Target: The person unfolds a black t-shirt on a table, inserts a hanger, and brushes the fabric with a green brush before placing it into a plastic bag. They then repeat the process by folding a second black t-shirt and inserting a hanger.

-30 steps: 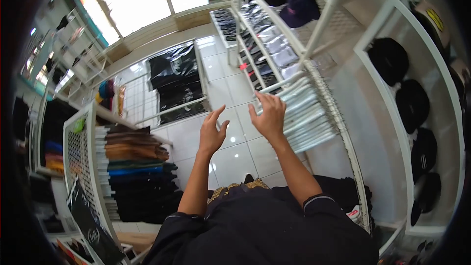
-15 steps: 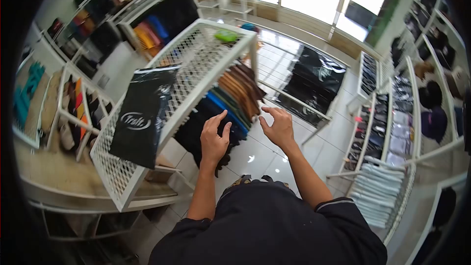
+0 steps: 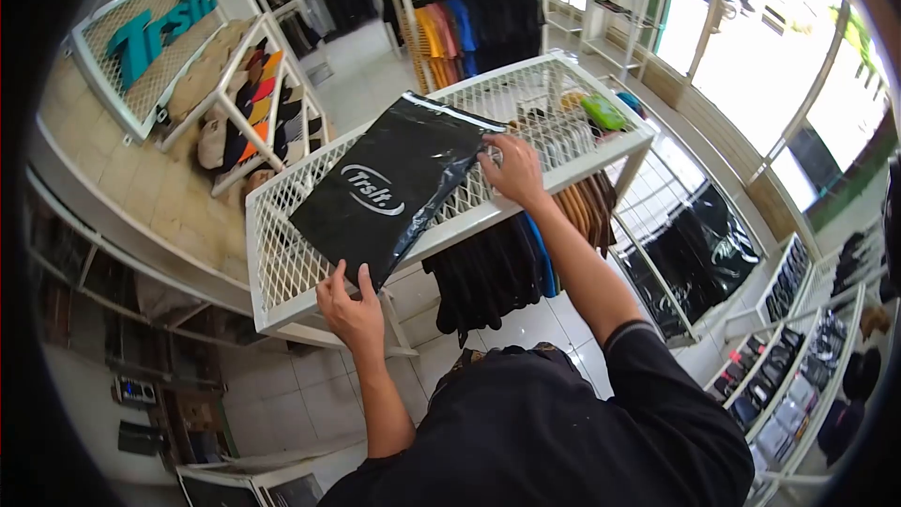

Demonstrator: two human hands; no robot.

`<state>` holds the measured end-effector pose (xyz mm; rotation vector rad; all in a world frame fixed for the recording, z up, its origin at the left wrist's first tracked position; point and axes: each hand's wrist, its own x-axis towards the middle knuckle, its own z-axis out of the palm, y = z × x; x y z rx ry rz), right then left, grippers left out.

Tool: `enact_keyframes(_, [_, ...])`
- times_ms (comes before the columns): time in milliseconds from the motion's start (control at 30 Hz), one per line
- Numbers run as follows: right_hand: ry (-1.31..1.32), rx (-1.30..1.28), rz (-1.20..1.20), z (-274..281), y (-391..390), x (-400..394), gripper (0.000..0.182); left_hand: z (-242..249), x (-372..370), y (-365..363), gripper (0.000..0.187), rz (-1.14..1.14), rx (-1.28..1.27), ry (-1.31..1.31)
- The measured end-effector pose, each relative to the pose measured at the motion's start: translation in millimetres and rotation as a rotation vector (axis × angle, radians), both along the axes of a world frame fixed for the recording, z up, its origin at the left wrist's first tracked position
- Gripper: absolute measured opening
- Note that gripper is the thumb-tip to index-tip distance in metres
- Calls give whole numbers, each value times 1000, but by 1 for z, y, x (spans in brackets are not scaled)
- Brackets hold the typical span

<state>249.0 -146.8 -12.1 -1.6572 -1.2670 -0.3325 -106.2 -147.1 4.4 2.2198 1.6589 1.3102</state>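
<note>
A flat black plastic packaging bag (image 3: 352, 202) with a white printed logo lies slantwise on top of a white mesh-topped rack (image 3: 479, 218). My right hand (image 3: 514, 169) pinches the bag's right edge near its upper corner, where the plastic looks wrinkled. At the bag's lower edge is my left hand (image 3: 355, 314), thumb and fingers apart, fingertips right at the lower corner. Dark garments (image 3: 488, 272) hang beneath the rack, with brown ones (image 3: 587, 211) further along.
A bright green packet (image 3: 603, 113) sits at the rack's far end. Caps fill a stand (image 3: 249, 122) on the left. Stacked black bags (image 3: 690, 253) lie on a low rack to the right, and shelves of small packaged goods (image 3: 788, 385) stand beyond. Another clothes rack (image 3: 479, 28) is behind.
My view has turned left, toward the rack. Both hands, earlier held in the air in front of my body, are now at the black bag, the right one pinching its edge.
</note>
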Motion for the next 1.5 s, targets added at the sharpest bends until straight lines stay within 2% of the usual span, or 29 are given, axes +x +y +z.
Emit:
enact_keyframes(33, [-53,-61,-45,0,18,9,37,-3,-4,-5,49,98,-38,61])
enact_keyframes(67, [-106,-119,-87,0,34,16,40,-2,-7,-10,49,133,-36,65])
enact_keyframes(100, [-170,-148,-139,-6,50,22,48,-1,-6,-14,52,145,-128,46])
enact_keyframes(133, [-170,-143,-103,0,56,22,48,-1,-6,-20,56,156,-222,27])
enact_keyframes(167, [-160,-338,-111,7,62,25,51,-3,-4,-23,57,145,-290,-27])
enact_keyframes(200, [-155,-536,-120,16,64,26,54,-6,-4,-24,57,180,-289,-32])
enact_keyframes(267, [-187,-544,-91,27,63,24,55,-16,-2,-18,54,38,-286,-229])
enact_keyframes(333, [-17,-652,-44,36,60,20,54,-25,-2,-6,50,68,-220,-232])
enact_keyframes(400, [27,-666,-56,29,62,19,53,-26,-1,4,49,69,-232,-291])
enact_keyframes(433, [-38,-633,-81,23,64,22,52,-18,2,7,46,73,-307,-394])
enact_keyframes(467, [-101,-600,-109,17,65,24,51,-17,2,12,46,83,-306,-387])
enact_keyframes(533, [-23,-589,-33,17,64,24,44,-24,-6,30,41,52,-230,-381])
enact_keyframes(567, [-84,-515,-42,14,64,21,37,-28,-10,44,33,53,-239,-451])
enact_keyframes(600, [-145,-440,-53,12,65,18,29,-26,-15,55,33,54,-238,-450])
enact_keyframes(633, [-146,-437,-55,13,67,14,29,-23,-19,66,32,82,-198,-386])
enact_keyframes(700, [47,-361,11,14,71,5,26,-24,-29,91,27,85,-102,-349])
enact_keyframes(733, [45,-359,8,14,72,4,26,-24,-36,98,27,81,-100,-351])
enact_keyframes(833, [76,-310,317,25,68,4,28,-22,-52,121,28,120,-133,-261])
enact_keyframes(933, [58,-380,369,15,78,11,28,-25,-67,136,28,82,-175,-211])
enact_keyframes(1033, [11,-632,186,18,79,6,34,-16,-68,141,27,58,-181,-170])
enact_keyframes(1100, [22,-816,31,24,82,-3,49,-21,-66,142,25,28,-119,-161])
enact_keyframes(1200, [94,-806,-75,27,81,-19,46,-34,-71,142,24,1,4,-64])
enact_keyframes(1367, [193,-845,-94,31,79,-34,38,-25,-68,133,22,-11,-104,-139])
enact_keyframes(1500, [129,-678,-56,15,75,-29,36,-25,-70,134,21,-22,-68,-178])
